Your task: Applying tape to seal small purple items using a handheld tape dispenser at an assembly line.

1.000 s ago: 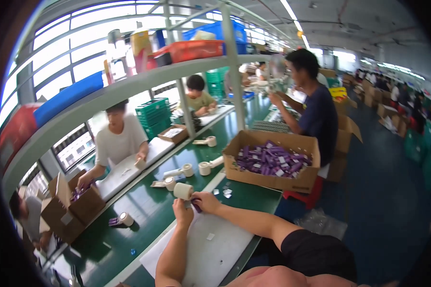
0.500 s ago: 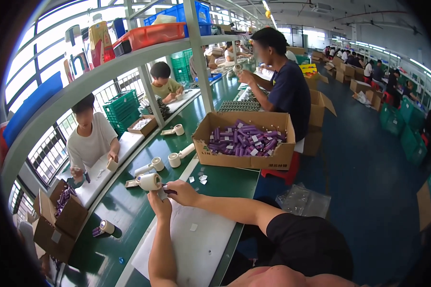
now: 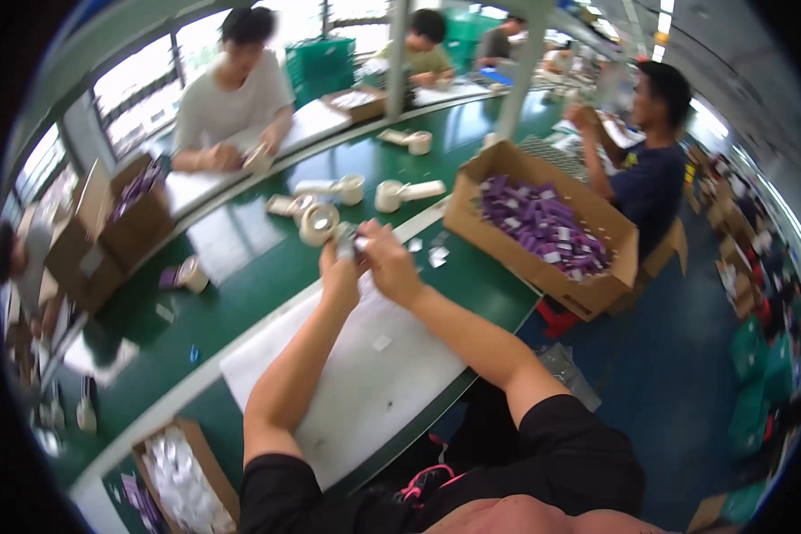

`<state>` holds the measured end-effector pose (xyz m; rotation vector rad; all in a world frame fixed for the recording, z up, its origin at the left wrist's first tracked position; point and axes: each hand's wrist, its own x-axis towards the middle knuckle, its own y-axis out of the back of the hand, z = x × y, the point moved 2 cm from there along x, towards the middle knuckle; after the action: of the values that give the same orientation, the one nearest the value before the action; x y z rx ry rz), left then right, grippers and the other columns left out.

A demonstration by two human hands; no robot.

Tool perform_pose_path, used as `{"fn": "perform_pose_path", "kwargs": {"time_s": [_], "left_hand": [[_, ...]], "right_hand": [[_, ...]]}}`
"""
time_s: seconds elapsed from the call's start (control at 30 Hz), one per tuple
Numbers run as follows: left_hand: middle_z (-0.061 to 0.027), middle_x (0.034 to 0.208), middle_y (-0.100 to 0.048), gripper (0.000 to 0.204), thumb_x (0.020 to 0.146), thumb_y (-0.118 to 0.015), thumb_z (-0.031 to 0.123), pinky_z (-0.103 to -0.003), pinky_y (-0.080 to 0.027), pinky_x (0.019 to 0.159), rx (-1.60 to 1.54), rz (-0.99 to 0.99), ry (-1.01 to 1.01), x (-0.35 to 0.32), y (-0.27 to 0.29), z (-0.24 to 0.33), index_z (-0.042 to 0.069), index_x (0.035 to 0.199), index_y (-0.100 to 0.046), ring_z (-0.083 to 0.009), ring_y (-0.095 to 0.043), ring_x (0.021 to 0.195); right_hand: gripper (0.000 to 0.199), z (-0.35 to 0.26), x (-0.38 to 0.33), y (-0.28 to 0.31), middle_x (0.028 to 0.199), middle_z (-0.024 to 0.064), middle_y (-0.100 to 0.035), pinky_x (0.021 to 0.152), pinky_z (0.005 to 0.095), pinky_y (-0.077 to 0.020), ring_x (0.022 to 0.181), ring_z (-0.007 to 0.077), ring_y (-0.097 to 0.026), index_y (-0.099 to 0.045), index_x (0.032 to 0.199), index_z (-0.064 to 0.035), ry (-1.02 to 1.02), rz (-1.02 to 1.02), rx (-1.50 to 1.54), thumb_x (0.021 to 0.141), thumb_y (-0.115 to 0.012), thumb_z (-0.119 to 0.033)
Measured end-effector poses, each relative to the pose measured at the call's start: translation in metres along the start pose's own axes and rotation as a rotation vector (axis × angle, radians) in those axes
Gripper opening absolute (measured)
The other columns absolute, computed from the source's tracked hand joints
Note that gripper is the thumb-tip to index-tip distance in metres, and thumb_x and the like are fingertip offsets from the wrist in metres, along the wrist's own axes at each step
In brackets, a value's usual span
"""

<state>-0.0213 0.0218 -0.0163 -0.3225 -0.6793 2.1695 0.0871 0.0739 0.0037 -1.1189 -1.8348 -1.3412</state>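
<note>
A cream handheld fan with a round head (image 3: 319, 224) is in my left hand (image 3: 339, 274), whose fingers are closed around its lower part. The fan is tilted, its head pointing away from me. Close against it, my right hand (image 3: 390, 263) has its fingers pinched together at the handle. Something small, pale and dark shows between the two hands, too blurred to name. Under my forearms lies a white sheet (image 3: 356, 374) with a small white square (image 3: 382, 343) on it. Several white pieces (image 3: 438, 256) rest on the green table just right of my right hand.
A cardboard box of purple cylinders (image 3: 543, 227) stands at the right. Other cream fans (image 3: 407, 193) lie beyond my hands; one with a purple part (image 3: 187, 274) stands left. Near left is a box of white packets (image 3: 182, 472). Co-workers sit across (image 3: 231, 98) and at right (image 3: 654, 151).
The view has swung, so the purple-cylinder box sits further right and the box of white packets shows at lower left. Both hands stay together at the fan. The dark purple piece in my right hand is less visible.
</note>
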Motion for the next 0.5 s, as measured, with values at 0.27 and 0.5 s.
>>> {"fn": "perform_pose_path", "kwargs": {"time_s": [0.27,0.5], "left_hand": [[-0.0099,0.113,-0.062,0.024,0.105,-0.046,0.013,-0.031,-0.059,0.083,0.190,-0.241,-0.252,-0.001,-0.009,0.020,0.002,0.125,-0.051,-0.0171,-0.064,0.100],[-0.0111,0.108,-0.066,0.025,0.102,-0.050,0.009,-0.031,-0.058,0.079,0.401,-0.239,-0.408,0.005,-0.004,0.016,0.001,0.125,-0.053,-0.0163,-0.065,0.093]], "right_hand": [[0.022,-0.009,0.013,0.011,0.108,0.0165,-0.072,0.078,0.0341,-0.0562,0.085,0.0268,-0.074,-0.063,0.108,-0.0012,-0.297,0.104,0.157,0.090,-0.069,-0.011],[0.024,-0.007,0.016,0.010,0.110,0.0134,-0.072,0.083,0.0322,-0.0551,0.091,0.0188,-0.072,-0.066,0.109,0.0001,-0.440,0.124,0.248,0.087,-0.072,-0.006]]}}
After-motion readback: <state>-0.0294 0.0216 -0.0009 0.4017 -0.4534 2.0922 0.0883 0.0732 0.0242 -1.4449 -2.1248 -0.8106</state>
